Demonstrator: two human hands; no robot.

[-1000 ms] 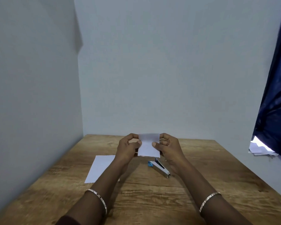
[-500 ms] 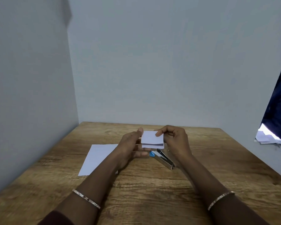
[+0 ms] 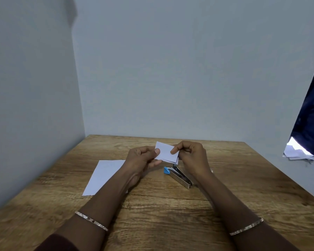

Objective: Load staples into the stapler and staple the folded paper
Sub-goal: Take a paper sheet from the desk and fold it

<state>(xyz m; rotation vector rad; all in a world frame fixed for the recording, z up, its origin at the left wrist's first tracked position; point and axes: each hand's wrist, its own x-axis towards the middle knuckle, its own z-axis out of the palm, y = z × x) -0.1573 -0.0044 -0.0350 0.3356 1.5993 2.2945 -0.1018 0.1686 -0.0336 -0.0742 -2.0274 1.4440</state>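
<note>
White folded paper [image 3: 166, 153] is pinched from both sides, held up off the worktop [image 3: 170, 223] with its flat face tilted toward the camera. The left hand [image 3: 140, 158] grips its left edge: the thumb lies on top and the other fingers [image 3: 157, 161] curl underneath. The right hand [image 3: 192, 156] takes the right edge, its fingers [image 3: 174, 151] bent and pressed together on the paper. Layered edges show at the paper's lower right corner.

Just below the paper, between the two wrists and nearer the right one, the stapler [image 3: 178, 176] lies on the wood, touched by neither hand. It is silver metal with a blue end, and that end points toward the left hand. Whether it holds staples cannot be told.

A flat white sheet [image 3: 105, 174] rests on the worktop to the left, partly covered by the left forearm. Each wrist wears a thin metal bangle [image 3: 91, 221]. The wood-grain worktop meets plain pale walls [image 3: 170, 78] at the back and left. At the right edge hangs a dark blue curtain [image 3: 312, 124], with some loose white papers [image 3: 297, 153] below it, well apart from the hands.
</note>
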